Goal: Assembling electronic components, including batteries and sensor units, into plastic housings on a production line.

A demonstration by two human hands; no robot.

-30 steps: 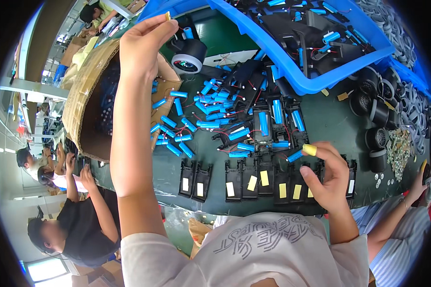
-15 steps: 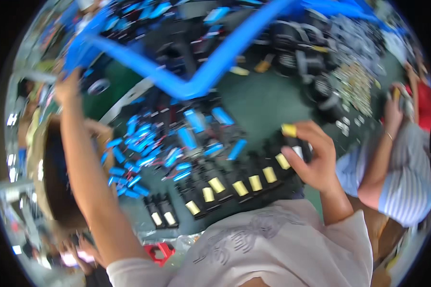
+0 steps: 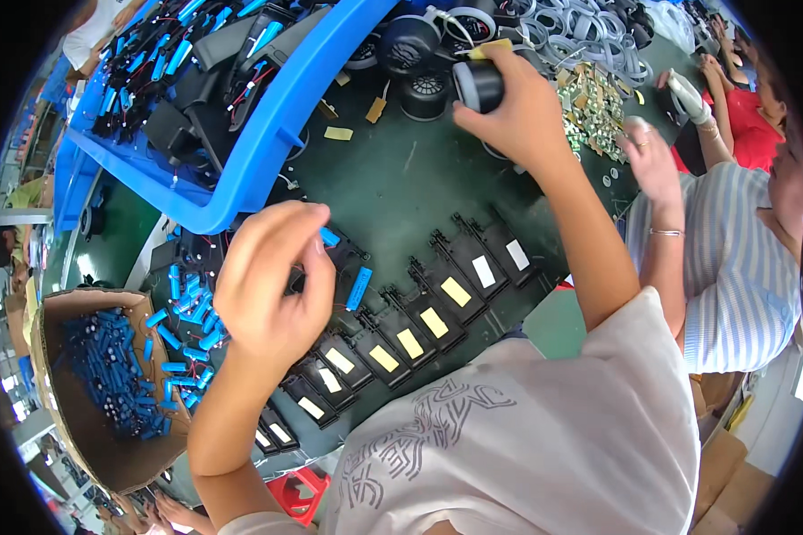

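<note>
My right hand [image 3: 522,111] is closed around a black round housing with a grey band [image 3: 478,86], among similar black housings [image 3: 410,45] at the far side of the table. Something yellow [image 3: 492,48] covers its index fingertip. My left hand [image 3: 272,285] is curled, thumb close to the bent fingers, above the loose parts; whether it holds anything is hidden. Just past its fingertips shows a small blue cylinder [image 3: 328,237]; another blue cylinder [image 3: 359,289] lies to the right. Flat black casings with yellow or white labels [image 3: 433,322] form a slanting row near me.
A blue crate [image 3: 232,192] full of black parts and blue cylinders stands far left. A cardboard box [image 3: 143,308] of blue cylinders is at the left. Grey rings [image 3: 584,36] and small boards [image 3: 593,111] lie far right, near a co-worker's hand [image 3: 653,165].
My left hand has let go of the blue crate's edge and come down over the parts. The right hand has moved from the casing row to the far round housings and gripped one.
</note>
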